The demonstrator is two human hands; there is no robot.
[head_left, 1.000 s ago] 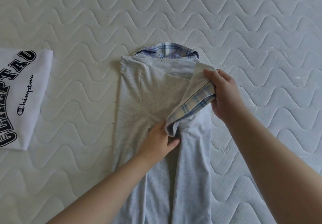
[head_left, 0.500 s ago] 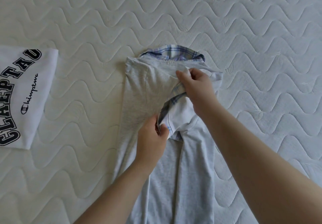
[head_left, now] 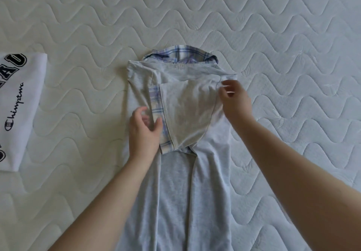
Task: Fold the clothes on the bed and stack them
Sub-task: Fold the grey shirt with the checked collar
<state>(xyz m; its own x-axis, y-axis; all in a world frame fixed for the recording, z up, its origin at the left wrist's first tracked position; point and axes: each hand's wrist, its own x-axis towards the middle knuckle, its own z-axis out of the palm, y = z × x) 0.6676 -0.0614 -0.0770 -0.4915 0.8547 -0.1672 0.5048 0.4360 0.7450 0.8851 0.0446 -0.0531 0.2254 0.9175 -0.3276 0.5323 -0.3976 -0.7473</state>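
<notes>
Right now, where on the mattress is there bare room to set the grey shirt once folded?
Bare mattress lies right of the grey shirt and beyond its plaid collar. A narrower strip separates it from the folded white T-shirt. The middle is crowded.

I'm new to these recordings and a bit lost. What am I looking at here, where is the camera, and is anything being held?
There is no machine, only a person's two bare arms. The camera sits on their head, looking down at a quilted mattress. A grey shirt with a plaid collar lies in the middle, its sleeve folded across the chest. The left hand touches the plaid cuff; the right hand rests at the shoulder seam. Neither clearly has a grip. A folded white shirt with dark lettering lies on the left.
</notes>
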